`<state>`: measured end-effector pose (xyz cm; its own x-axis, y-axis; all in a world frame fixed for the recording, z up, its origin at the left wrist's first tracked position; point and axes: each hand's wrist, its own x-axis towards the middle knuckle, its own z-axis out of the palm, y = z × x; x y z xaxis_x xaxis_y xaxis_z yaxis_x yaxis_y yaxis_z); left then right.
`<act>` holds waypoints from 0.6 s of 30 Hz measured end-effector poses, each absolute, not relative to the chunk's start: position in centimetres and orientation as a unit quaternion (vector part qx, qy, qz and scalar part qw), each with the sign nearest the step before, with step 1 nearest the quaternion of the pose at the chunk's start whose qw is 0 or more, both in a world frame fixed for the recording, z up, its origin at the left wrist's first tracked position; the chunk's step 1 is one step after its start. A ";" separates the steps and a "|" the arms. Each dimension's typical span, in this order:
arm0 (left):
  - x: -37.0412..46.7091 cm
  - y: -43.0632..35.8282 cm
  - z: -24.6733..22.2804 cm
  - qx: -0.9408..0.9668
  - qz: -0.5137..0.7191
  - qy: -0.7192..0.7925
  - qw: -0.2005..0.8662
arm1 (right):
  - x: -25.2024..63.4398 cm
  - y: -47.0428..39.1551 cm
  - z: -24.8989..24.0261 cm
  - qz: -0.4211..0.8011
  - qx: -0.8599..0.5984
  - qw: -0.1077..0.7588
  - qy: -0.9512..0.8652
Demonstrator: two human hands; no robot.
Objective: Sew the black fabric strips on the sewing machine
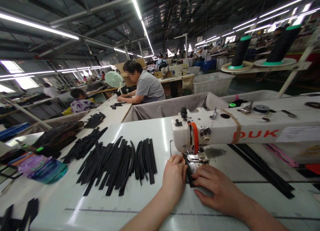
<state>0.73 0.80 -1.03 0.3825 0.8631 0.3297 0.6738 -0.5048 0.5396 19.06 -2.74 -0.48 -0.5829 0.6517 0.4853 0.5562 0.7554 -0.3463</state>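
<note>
A narrow black strip [189,172] lies under the needle area of the white sewing machine [215,129]. On its left side my left hand [174,174] presses with bent fingers, close to the presser foot [196,158]. My right hand [212,187] grips the strip's near right edge, thumb tucked below the fingers. The strip's far end is hidden by the machine head. Left of my hands, many black strips [117,164] lie side by side on the pale sewing table [100,199].
Long black strips [265,172] lie behind my right hand, near a pink tool [281,155]. At left stands a purple-and-teal container [47,169]. Black thread cones [240,52] stand at upper right. Across the table a co-worker [150,85] bends over a bench. A printed ruler [185,217] runs along the front.
</note>
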 end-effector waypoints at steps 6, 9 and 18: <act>0.8 0.7 -1.3 0.814 0.284 0.481 0.162 | 19.0 -2.2 -0.6 0.071 -0.358 0.301 -0.881; 0.8 0.7 -1.4 0.815 0.284 0.479 0.160 | 18.9 -1.7 -0.7 0.053 -0.372 0.287 -0.881; 0.9 0.5 -1.3 0.819 0.294 0.469 0.150 | 18.6 -0.9 -1.2 0.003 -0.408 0.234 -0.883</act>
